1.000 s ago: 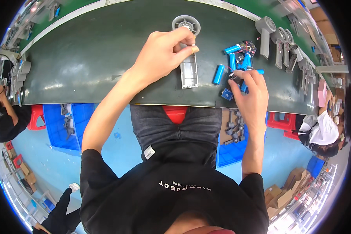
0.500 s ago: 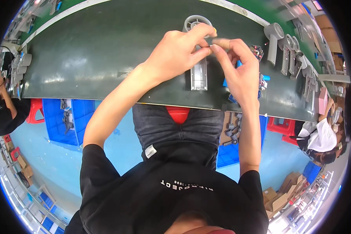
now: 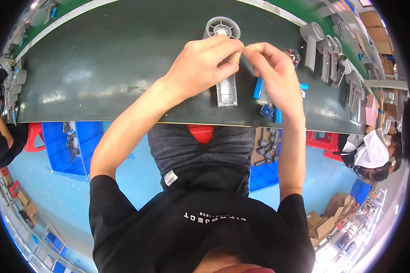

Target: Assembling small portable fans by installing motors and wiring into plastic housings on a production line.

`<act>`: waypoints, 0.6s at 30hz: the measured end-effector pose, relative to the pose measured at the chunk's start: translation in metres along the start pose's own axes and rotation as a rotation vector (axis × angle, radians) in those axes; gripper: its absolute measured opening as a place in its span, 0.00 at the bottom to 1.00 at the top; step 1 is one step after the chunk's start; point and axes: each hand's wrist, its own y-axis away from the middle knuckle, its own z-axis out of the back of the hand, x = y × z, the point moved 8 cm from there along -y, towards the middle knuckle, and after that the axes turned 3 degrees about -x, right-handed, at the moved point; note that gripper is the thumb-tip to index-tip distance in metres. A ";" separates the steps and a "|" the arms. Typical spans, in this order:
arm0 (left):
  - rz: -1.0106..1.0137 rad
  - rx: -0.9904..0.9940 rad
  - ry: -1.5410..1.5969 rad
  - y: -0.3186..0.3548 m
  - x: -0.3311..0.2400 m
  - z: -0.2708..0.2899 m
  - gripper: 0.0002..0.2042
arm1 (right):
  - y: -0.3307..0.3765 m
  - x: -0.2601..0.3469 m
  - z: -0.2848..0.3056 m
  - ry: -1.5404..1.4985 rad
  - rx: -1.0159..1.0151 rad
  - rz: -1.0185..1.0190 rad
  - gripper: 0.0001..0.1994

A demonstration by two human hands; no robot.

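Observation:
A grey handheld fan housing (image 3: 227,93) lies on the dark green table in front of me, its round grille end away from me and its open handle toward me. Above it my left hand (image 3: 207,61) is closed, thumb and forefinger pinched together. The tips of my right hand (image 3: 275,68) are pinched too and meet the left fingertips. Whatever sits between them is too small to make out. Beneath and beside my right hand are blue cylindrical cells (image 3: 258,88) and a small blue circuit board (image 3: 267,110).
Several grey fan housings (image 3: 311,43) stand along the table's right side, near a small circuit board with wires (image 3: 292,57). More grey parts (image 3: 14,86) lie at the left end. Blue crates (image 3: 61,150) stand below the table. Co-workers sit at both sides, one in a white top (image 3: 373,150).
Both hands have shifted slightly left in the picture, along with the whole scene. My right forefinger, lifted and blurred before, now pinches against the thumb.

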 end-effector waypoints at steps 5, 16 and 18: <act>0.066 0.070 0.019 -0.007 -0.001 0.000 0.09 | 0.001 -0.009 0.106 0.330 -0.536 0.116 0.15; 0.073 0.170 -0.029 -0.020 0.015 -0.002 0.07 | -0.009 -0.018 0.135 0.540 -0.415 0.068 0.14; 0.089 0.103 0.098 -0.017 0.015 0.001 0.07 | 0.006 -0.011 0.139 0.575 -0.461 0.137 0.11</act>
